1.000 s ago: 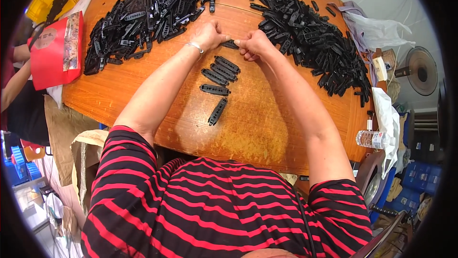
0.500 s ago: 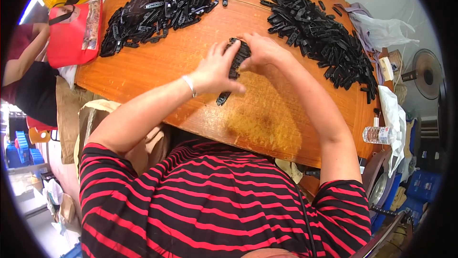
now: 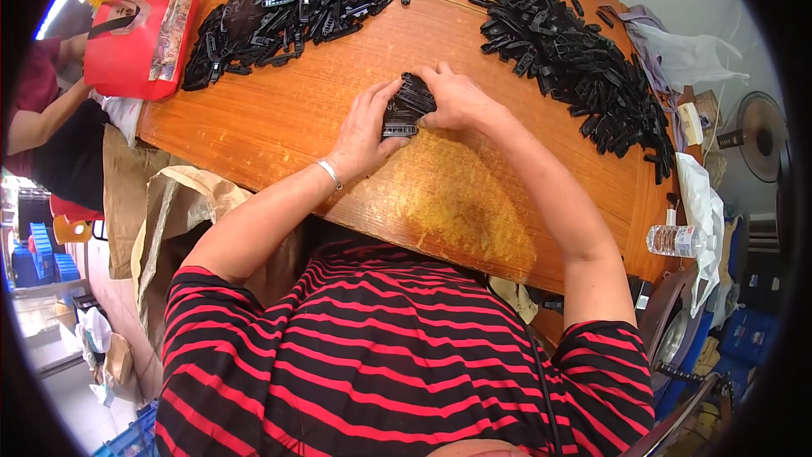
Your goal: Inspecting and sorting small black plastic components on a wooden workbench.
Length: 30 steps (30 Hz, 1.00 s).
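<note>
On the wooden table, a small row of slim black plastic pieces (image 3: 409, 103) lies side by side between my two hands. My left hand (image 3: 365, 129), with a light band at its wrist, is curled along the row's left side, thumb at the near end. My right hand (image 3: 458, 100) cups the right and far side, its fingers bent over the edge. Both hands press the row from opposite sides. Some fingertips are hidden behind the pieces, and the exact kind of piece cannot be made out.
A large heap of black pieces (image 3: 296, 9) lies at the far left, another heap (image 3: 567, 55) at the right. At the left a person holds a red bag (image 3: 127, 55). A plastic bottle (image 3: 677, 240) lies by the right table edge; a brown paper sack (image 3: 190, 186) stands below the left edge.
My left hand has closed in on the row from its spread pose. The separate near piece now sits against the others. At the left, the person's arms and red bag have shifted.
</note>
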Available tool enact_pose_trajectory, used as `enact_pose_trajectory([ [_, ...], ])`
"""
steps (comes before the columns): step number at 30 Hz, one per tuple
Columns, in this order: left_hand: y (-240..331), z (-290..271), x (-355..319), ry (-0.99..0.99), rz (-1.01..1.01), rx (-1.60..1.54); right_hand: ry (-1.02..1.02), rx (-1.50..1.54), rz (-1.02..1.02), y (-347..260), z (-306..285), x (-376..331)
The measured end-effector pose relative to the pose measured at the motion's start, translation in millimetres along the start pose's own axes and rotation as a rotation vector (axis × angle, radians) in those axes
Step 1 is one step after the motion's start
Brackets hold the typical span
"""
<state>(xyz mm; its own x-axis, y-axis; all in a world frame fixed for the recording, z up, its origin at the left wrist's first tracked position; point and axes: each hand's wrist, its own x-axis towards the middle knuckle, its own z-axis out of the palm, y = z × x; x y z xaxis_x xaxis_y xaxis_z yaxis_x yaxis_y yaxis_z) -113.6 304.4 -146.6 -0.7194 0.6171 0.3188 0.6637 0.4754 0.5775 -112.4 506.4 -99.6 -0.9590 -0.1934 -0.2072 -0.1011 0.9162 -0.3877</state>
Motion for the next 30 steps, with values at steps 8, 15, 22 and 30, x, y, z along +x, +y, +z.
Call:
enact_pose_trajectory([
  [8,-7.4,2.3,7.6,0.162,0.021,-0.079,-0.159,0.920,0.075,4.7,16.3,-11.8],
  [15,5.3,-2.1,5.3,0.185,-0.005,-0.142,-0.059,1.183,0.175,-7.3,19.5,-28.7],
  [22,26.9,-53.0,0.3,0.302,0.118,-0.088,0.000,1.032,0.024,-55.6,-16.8,-46.9],
  [30,81.3,-233.2,-104.1,0.419,-0.007,0.111,-0.061,0.838,-0.551,-214.6,-48.0,-36.8],
])
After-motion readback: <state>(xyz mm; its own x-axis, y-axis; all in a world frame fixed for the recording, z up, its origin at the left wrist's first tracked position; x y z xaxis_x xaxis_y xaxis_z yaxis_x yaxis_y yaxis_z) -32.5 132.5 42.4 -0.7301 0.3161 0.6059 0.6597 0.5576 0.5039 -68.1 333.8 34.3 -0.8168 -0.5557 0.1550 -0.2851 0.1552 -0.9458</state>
